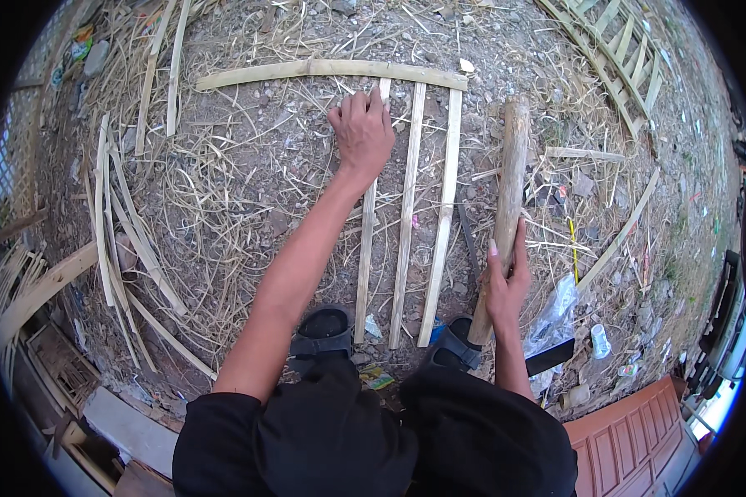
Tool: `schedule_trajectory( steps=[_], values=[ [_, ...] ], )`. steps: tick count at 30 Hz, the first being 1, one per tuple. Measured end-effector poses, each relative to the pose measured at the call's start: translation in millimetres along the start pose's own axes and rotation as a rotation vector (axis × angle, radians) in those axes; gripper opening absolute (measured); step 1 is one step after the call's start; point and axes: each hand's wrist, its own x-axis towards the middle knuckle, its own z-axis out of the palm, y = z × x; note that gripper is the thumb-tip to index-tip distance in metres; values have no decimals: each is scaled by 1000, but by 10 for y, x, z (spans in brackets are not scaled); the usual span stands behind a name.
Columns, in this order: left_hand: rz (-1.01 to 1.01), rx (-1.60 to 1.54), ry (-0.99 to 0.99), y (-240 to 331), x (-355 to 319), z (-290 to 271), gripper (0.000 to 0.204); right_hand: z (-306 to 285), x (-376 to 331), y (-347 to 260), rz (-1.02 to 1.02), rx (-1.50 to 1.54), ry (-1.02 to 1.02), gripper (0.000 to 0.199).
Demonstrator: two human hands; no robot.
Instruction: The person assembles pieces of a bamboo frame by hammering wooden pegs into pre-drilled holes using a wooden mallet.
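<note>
Three pale bamboo slats lie side by side on the ground, their far ends meeting a crosswise bamboo strip (331, 68). My left hand (362, 137) is closed over the leftmost slat (366, 257), just short of the crosswise strip, with its fingers curled. The middle slat (408, 207) and the right slat (443, 215) run untouched toward my feet. My right hand (508, 286) grips a thick round wooden stick (513, 157) near its lower end, thumb on one side and fingers on the other. The stick's lower end is beside my right sandal (456, 344).
Loose bamboo strips (106, 215) lie at the left, near a wooden plank (46, 290). A slatted bamboo panel (617, 62) is at the far right. Beside my right forearm are a clear plastic bag (555, 311) and a cup (599, 340). A reddish panelled door (638, 439) lies lower right.
</note>
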Motion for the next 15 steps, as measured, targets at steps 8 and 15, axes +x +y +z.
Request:
schedule_trajectory(
  steps=[8, 15],
  values=[
    [-25, 34, -20, 21, -14, 33, 36, -12, -10, -1, -28, 11, 1, 69],
    [-37, -15, -6, 37, 12, 45, 35, -21, 21, 202, -154, -63, 51, 69]
  ],
)
